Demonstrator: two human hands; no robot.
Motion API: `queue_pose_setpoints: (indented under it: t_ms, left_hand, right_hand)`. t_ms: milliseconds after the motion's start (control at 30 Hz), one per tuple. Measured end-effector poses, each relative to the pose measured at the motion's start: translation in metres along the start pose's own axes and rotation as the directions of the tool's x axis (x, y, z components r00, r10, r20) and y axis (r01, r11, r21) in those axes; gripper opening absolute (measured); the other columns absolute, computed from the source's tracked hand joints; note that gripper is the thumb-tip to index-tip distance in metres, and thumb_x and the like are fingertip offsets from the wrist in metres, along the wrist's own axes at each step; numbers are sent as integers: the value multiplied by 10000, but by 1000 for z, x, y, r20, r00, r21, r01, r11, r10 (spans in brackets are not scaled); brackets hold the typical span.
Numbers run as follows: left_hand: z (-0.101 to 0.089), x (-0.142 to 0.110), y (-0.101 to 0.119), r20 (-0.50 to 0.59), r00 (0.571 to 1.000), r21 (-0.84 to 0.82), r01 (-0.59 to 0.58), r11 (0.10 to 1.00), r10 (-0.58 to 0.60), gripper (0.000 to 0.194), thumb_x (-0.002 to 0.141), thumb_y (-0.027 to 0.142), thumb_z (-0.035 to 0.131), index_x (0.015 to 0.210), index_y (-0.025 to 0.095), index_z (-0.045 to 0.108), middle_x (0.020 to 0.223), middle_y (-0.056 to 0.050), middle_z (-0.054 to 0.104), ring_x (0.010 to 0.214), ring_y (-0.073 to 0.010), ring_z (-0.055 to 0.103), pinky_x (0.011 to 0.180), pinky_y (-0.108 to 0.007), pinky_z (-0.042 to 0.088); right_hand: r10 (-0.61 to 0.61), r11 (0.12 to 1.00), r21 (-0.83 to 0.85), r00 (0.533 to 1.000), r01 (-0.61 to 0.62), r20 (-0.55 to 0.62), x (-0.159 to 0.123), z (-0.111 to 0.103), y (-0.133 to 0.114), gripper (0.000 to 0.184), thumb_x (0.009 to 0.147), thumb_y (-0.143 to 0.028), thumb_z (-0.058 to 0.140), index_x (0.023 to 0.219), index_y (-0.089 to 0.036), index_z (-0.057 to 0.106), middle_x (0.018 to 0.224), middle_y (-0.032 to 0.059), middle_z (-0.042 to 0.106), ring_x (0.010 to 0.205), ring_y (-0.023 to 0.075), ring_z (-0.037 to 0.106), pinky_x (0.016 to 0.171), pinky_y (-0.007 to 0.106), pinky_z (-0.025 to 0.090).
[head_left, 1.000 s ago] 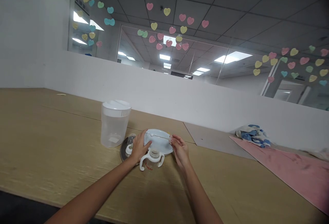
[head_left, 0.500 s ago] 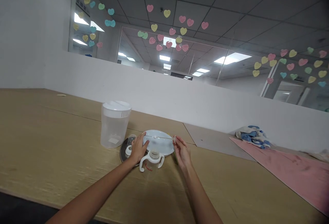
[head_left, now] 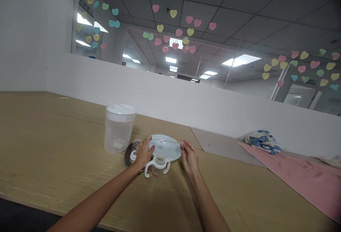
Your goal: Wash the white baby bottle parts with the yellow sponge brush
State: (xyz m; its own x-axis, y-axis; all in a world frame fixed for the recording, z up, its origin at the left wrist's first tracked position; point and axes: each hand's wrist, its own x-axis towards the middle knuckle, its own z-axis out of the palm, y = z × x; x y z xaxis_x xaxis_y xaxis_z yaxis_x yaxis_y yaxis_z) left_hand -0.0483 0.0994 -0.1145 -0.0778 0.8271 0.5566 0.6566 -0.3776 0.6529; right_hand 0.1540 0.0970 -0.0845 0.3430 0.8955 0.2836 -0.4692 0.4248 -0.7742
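Note:
A thin pale tube (head_left: 170, 141) with a small white ball (head_left: 161, 141) on it spans the space between my hands, above a light-blue oval plate (head_left: 170, 152). My right hand (head_left: 189, 155) is closed with its fingertips on a small clear round piece (head_left: 182, 143) at the tube's right end. At the other end, my left hand (head_left: 144, 152) seems to pinch the tube, though its fingertips are partly hidden. Just in front of the plate stands a clear bottle (head_left: 157, 171) with white handles and an uncovered mouth. Beside my left hand, a white bottle collar (head_left: 133, 156) rests on a dark round tray (head_left: 128, 157).
A translucent lidded pitcher (head_left: 118, 132) stands left of the tray. A clear cap (head_left: 136, 144) is partly covered by my left hand. To the right lie a crumpled blue-and-white cloth (head_left: 262, 141) and a pink sheet (head_left: 298, 175). A white wall (head_left: 186, 100) borders the wooden table's back.
My right hand has shifted very slightly right with the clear piece, and the white ball has moved slightly right too. My left hand stays almost where it was.

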Motion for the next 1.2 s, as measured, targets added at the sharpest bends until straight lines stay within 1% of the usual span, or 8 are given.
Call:
queue_pose_setpoints:
  t_ms: [133, 267, 433, 567, 767, 900, 1067, 1200]
  left_hand:
    - [-1, 0, 2, 46, 999, -11, -9, 1000, 10, 427, 831, 252, 438, 1251, 176, 431, 1176, -99, 577, 1163, -253, 436, 963, -434, 286]
    - [-1, 0, 3, 84, 996, -12, -7, 1000, 8, 451, 843, 260, 425, 1281, 159, 392, 1173, -100, 582, 1149, -246, 442, 962, -430, 283]
    - [-4, -1, 5, 111, 994, -31, 4, 1000, 0, 449, 858, 287, 419, 1290, 169, 383, 1163, -94, 593, 1167, -243, 430, 966, -430, 277]
    - [-4, -2, 4, 114, 993, -52, -6, 999, 12, 446, 859, 288, 430, 1290, 182, 384, 1153, -86, 600, 1181, -242, 426, 980, -438, 266]
    - [-1, -1, 2, 152, 987, -93, -33, 995, 47, 459, 859, 289, 436, 1300, 179, 371, 1135, -92, 612, 1185, -250, 430, 992, -463, 245]
    - [-2, -2, 3, 164, 984, -138, -42, 990, 65, 471, 859, 297, 440, 1306, 171, 359, 1132, -102, 615, 1175, -254, 445, 994, -475, 237]
    - [-1, -2, 0, 172, 981, -219, -55, 974, 94, 464, 857, 313, 443, 1302, 208, 362, 1145, -105, 606, 1183, -250, 452, 1011, -479, 219]
    - [2, -1, -2, 164, 983, -268, -37, 963, 83, 486, 850, 317, 453, 1307, 183, 356, 1169, -131, 587, 1190, -252, 450, 1028, -489, 200]
  right_hand:
    - [-49, 999, -18, 999, 48, -15, 0, 0, -1, 303, 532, -339, 782, 765, -179, 674, 843, 44, 702, 808, 158, 647, 762, 248, 548]
    - [-34, 999, 6, 999, 35, -41, -6, 6, -2, 349, 526, -378, 786, 771, -153, 682, 868, 64, 700, 827, 170, 642, 751, 251, 544]
    - [-6, 1000, -4, 999, 6, -54, -11, 11, -4, 365, 521, -419, 776, 746, -145, 689, 816, 48, 702, 758, 143, 638, 722, 225, 533]
    - [-46, 995, -96, 998, 41, -49, -11, 10, -3, 394, 559, -434, 750, 796, -126, 687, 814, 58, 697, 697, 145, 640, 696, 251, 536]
    - [-112, 972, -206, 994, 113, 17, -11, 10, 3, 384, 578, -425, 742, 787, -111, 674, 796, 60, 681, 683, 159, 645, 720, 305, 548]
    - [-118, 960, -248, 991, 131, 66, -11, 9, 3, 378, 607, -433, 720, 804, -114, 675, 799, 60, 676, 694, 160, 643, 714, 311, 552]
    - [-130, 946, -287, 987, 153, 97, -13, 11, 3, 374, 609, -444, 708, 788, -117, 680, 849, 78, 676, 708, 173, 640, 698, 327, 556]
    - [-117, 939, -309, 986, 149, 119, -14, 11, 5, 377, 611, -443, 698, 806, -121, 683, 875, 92, 678, 724, 185, 638, 694, 339, 551]
